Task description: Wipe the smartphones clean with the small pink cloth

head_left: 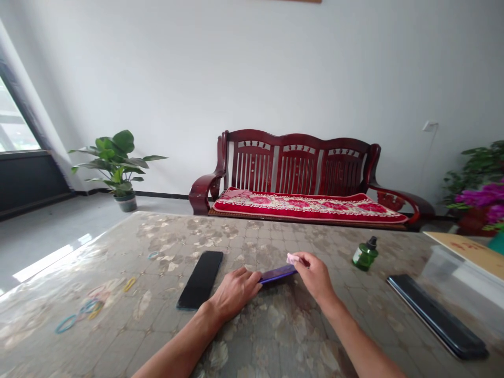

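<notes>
A slim purple phone (277, 273) lies at a slant low over the table in front of me. My left hand (236, 290) grips its left end, with the fingers folded over the edge. At the other end, my right hand (313, 273) pinches a small crumpled pale pink cloth (292, 258) just above the phone's right end. Whether the cloth touches the phone, I cannot tell. To the left of my left hand a black phone (200, 279) lies flat with its dark screen up.
Several coloured hair ties (90, 307) lie at the left. On the right stand a green bottle (365, 254) with a black top, a long dark case (437, 315) and a clear plastic box (464, 283). Beyond the table (260, 341) is a red wooden bench (299, 163).
</notes>
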`<state>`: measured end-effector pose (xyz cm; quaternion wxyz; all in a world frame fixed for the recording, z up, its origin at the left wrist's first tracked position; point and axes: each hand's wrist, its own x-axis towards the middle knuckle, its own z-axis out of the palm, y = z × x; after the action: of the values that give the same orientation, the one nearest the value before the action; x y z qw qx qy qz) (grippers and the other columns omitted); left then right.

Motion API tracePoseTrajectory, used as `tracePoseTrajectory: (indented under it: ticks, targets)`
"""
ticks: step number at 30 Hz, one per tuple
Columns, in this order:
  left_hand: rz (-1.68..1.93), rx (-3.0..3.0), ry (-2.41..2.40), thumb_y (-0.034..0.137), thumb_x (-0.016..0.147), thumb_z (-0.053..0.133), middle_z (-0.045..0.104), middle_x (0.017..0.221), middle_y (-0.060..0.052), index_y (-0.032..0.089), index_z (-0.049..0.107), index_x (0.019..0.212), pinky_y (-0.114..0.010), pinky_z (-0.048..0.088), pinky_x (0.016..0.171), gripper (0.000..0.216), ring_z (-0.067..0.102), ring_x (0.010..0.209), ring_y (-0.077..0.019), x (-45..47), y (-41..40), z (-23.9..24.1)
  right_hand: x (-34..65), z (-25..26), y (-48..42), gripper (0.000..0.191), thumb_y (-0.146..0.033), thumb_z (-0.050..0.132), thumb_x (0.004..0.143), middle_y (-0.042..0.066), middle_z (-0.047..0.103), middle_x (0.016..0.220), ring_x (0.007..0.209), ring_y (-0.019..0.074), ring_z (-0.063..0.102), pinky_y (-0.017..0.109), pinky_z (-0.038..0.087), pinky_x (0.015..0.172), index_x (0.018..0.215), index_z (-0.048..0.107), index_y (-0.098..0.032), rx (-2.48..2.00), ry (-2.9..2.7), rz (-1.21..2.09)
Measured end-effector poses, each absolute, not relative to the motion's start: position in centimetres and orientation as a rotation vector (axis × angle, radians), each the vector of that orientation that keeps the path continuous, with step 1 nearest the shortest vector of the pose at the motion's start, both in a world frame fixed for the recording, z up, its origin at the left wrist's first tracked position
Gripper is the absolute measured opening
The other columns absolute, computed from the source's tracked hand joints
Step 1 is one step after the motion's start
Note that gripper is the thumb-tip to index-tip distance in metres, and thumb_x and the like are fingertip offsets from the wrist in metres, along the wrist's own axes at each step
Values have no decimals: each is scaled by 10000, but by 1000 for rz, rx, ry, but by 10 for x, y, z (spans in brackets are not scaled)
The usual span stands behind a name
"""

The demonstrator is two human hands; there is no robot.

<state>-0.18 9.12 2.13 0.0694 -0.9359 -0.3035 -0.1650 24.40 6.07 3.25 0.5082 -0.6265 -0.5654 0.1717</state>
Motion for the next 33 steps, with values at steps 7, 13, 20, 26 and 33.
tracePoseTrajectory:
  ticks: [7, 13, 20, 26, 33]
  targets:
    - [-749, -2741, -804, 312, 1051, 323, 643, 727, -13, 202, 566, 934, -233, 476, 626, 291, 609, 676, -158, -7, 98, 12, 236, 44, 57, 308, -455, 646, 745, 50, 738, 806, 769, 223, 657, 284, 486, 642, 863, 740, -186, -1413, -1256, 709]
    - [-846, -2725, -754, 307, 1055, 316, 623, 708, -14, 193, 569, 1009, -230, 475, 601, 281, 598, 656, -150, -9, 95, 13, 231, 52, 54, 322, -455, 668, 727, 62, 737, 804, 748, 220, 651, 263, 475, 576, 867, 746, -175, -1387, -1238, 733]
    - [-824, -2665, -794, 306, 1061, 289, 648, 727, -16, 187, 579, 982, -246, 485, 612, 323, 612, 668, -155, -7, 92, 17, 233, 53, 55, 340, -470, 646, 738, 63, 740, 824, 761, 224, 651, 274, 479, 600, 890, 739, -180, -1415, -1262, 753]
    - [-821, -2717, -881, 289, 1051, 323, 659, 769, -27, 196, 593, 980, -246, 500, 646, 294, 628, 715, -164, -3, 95, 16, 230, 49, 55, 268, -420, 566, 844, 67, 745, 889, 820, 229, 668, 314, 504, 742, 894, 726, -211, -1418, -1391, 429]
    - [-856, -2690, -978, 290, 1058, 308, 657, 766, -19, 200, 589, 974, -245, 479, 638, 307, 631, 699, -160, -2, 98, 15, 208, 48, 40, 257, -157, 487, 921, 41, 723, 1014, 984, 222, 610, 366, 452, 906, 1038, 692, -258, -1375, -1843, -197]
